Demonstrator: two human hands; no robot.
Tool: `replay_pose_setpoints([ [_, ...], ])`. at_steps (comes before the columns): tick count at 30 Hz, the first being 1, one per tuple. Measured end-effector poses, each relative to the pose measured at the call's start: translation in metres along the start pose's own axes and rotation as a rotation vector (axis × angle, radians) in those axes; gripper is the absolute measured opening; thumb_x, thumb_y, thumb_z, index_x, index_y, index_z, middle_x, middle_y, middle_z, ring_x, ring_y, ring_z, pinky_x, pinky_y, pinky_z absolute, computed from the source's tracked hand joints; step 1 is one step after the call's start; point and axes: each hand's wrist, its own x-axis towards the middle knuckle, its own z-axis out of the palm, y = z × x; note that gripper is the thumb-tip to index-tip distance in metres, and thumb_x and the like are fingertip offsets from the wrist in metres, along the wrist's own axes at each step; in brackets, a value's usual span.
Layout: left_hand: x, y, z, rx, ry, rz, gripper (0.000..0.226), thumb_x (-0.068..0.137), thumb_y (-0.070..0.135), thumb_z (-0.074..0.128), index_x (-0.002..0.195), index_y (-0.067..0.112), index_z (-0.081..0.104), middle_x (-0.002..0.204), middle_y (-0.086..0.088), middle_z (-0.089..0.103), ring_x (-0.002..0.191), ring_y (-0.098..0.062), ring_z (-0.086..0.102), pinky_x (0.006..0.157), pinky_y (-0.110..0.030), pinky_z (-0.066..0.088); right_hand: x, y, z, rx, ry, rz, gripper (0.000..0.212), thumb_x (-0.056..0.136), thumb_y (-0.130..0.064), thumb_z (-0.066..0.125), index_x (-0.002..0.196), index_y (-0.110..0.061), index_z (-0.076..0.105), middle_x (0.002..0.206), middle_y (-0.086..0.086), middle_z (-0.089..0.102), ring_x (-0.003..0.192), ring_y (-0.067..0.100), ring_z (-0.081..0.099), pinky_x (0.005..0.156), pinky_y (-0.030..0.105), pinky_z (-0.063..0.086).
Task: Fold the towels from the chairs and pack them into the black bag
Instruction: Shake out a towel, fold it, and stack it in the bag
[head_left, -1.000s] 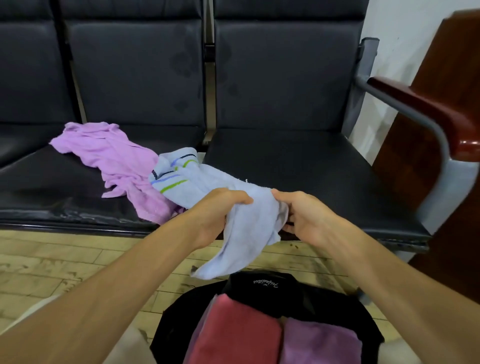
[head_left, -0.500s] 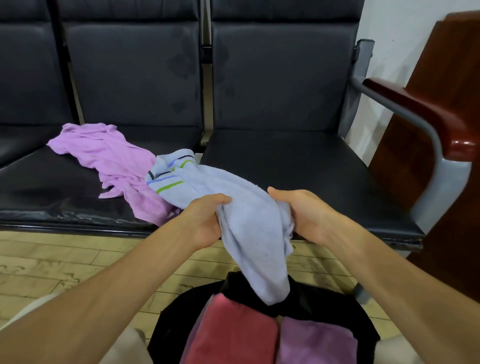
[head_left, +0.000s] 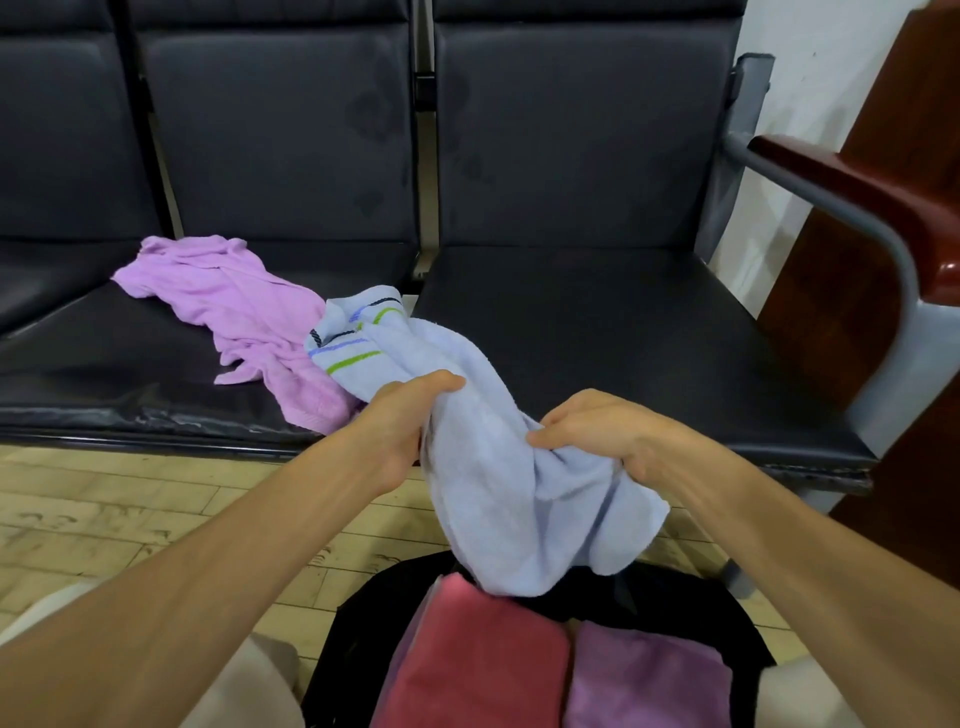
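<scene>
Mid-frame, both hands clutch a pale blue terry towel with green and blue stripes (head_left: 498, 467): the left hand (head_left: 400, 431) bunches its upper edge, the right hand (head_left: 597, 436) pinches a fold. Its lower end hangs over the open black bag (head_left: 363, 623) at bottom centre, which holds a folded red towel (head_left: 483, 670) and a folded purple towel (head_left: 644, 680). A crumpled lilac towel (head_left: 234, 306) lies on the black padded chair seat (head_left: 104, 374), left.

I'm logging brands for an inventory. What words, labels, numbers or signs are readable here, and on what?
None can be read.
The light blue towel, gripped by the left hand and the right hand, bears only coloured stripes, no letters.
The black bag shows no print where visible; the towel hangs over part of it.
</scene>
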Motion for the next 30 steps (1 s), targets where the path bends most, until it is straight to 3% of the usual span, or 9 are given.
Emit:
replay_pose_setpoints([
  [6, -0.001, 0.001, -0.002, -0.128, 0.034, -0.001, 0.024, 0.096, 0.031, 0.046, 0.109, 0.016, 0.06, 0.112, -0.008, 0.068, 0.103, -0.022, 0.063, 0.081, -0.035, 0.051, 0.003, 0.007, -0.005, 0.524, 0.011, -0.148, 0.02, 0.085, -0.014, 0.056, 0.067, -0.015, 0.064, 0.078, 0.002, 0.063, 0.079, 0.02, 0.057, 0.076, 0.031, 0.049],
  [9, -0.003, 0.001, -0.002, -0.147, 0.041, -0.008, 0.021, 0.097, 0.025, 0.046, 0.108, 0.015, 0.061, 0.111, -0.008, 0.068, 0.104, -0.023, 0.064, 0.084, -0.034, 0.051, 0.009, 0.009, -0.003, 0.704, 0.025, -0.139, 0.015, 0.081, -0.022, 0.057, 0.083, -0.007, 0.06, 0.089, 0.004, 0.064, 0.086, 0.02, 0.058, 0.073, 0.033, 0.047],
  [13, -0.004, -0.002, -0.003, -0.113, 0.01, -0.039, 0.027, 0.095, 0.017, 0.051, 0.116, 0.006, 0.062, 0.114, -0.011, 0.068, 0.107, -0.025, 0.064, 0.089, -0.034, 0.05, 0.013, 0.009, 0.003, 0.72, -0.026, 0.017, 0.035, 0.087, -0.035, 0.068, 0.105, -0.006, 0.071, 0.101, 0.009, 0.074, 0.093, 0.024, 0.07, 0.072, 0.035, 0.054],
  [16, -0.005, -0.002, -0.004, -0.059, -0.001, -0.004, 0.019, 0.093, 0.015, 0.054, 0.108, 0.008, 0.063, 0.107, -0.007, 0.07, 0.101, -0.021, 0.065, 0.083, -0.031, 0.051, 0.012, 0.005, 0.008, 0.521, -0.108, 0.109, 0.021, 0.081, -0.03, 0.073, 0.09, -0.011, 0.073, 0.087, 0.003, 0.073, 0.079, 0.017, 0.07, 0.066, 0.03, 0.053],
  [18, -0.004, -0.001, -0.005, -0.049, 0.015, 0.003, 0.022, 0.091, 0.016, 0.059, 0.112, 0.008, 0.063, 0.109, -0.006, 0.07, 0.104, -0.021, 0.064, 0.086, -0.033, 0.051, 0.013, 0.003, 0.01, 0.562, -0.094, 0.087, 0.012, 0.073, -0.022, 0.072, 0.075, -0.014, 0.063, 0.078, 0.004, 0.064, 0.073, 0.017, 0.061, 0.068, 0.029, 0.048],
  [23, -0.004, 0.004, 0.001, -0.124, -0.031, -0.024, 0.02, 0.089, 0.01, 0.062, 0.109, 0.01, 0.067, 0.108, -0.004, 0.072, 0.098, -0.017, 0.068, 0.084, -0.029, 0.054, 0.007, -0.003, -0.011, 1.067, 0.015, -0.214, 0.017, 0.073, -0.011, 0.051, 0.068, -0.019, 0.036, 0.074, 0.007, 0.043, 0.065, 0.017, 0.047, 0.063, 0.03, 0.041],
  [25, -0.004, 0.005, 0.003, -0.145, -0.041, -0.029, 0.02, 0.089, 0.012, 0.062, 0.108, 0.011, 0.068, 0.108, -0.004, 0.072, 0.098, -0.017, 0.068, 0.082, -0.03, 0.054, -0.001, -0.005, -0.026, 1.288, 0.1, -0.335, 0.02, 0.077, -0.01, 0.043, 0.065, -0.017, 0.03, 0.07, 0.006, 0.044, 0.065, 0.018, 0.049, 0.066, 0.03, 0.043],
  [27, -0.002, 0.007, 0.004, -0.168, -0.007, -0.027, 0.021, 0.091, 0.016, 0.061, 0.11, 0.011, 0.067, 0.11, -0.004, 0.071, 0.101, -0.019, 0.067, 0.085, -0.032, 0.053, -0.008, -0.002, -0.041, 1.373, 0.247, -0.417, 0.023, 0.084, -0.013, 0.041, 0.061, -0.011, 0.045, 0.07, 0.006, 0.055, 0.069, 0.018, 0.057, 0.072, 0.031, 0.048],
  [30, -0.003, 0.009, 0.008, -0.218, 0.035, -0.021, 0.017, 0.095, 0.023, 0.054, 0.105, 0.015, 0.065, 0.108, -0.004, 0.071, 0.097, -0.02, 0.065, 0.077, -0.032, 0.052, -0.002, 0.01, -0.052, 1.307, 0.415, -0.341, 0.008, 0.084, -0.018, 0.053, 0.08, -0.01, 0.053, 0.087, 0.009, 0.057, 0.089, 0.024, 0.055, 0.084, 0.036, 0.046],
])
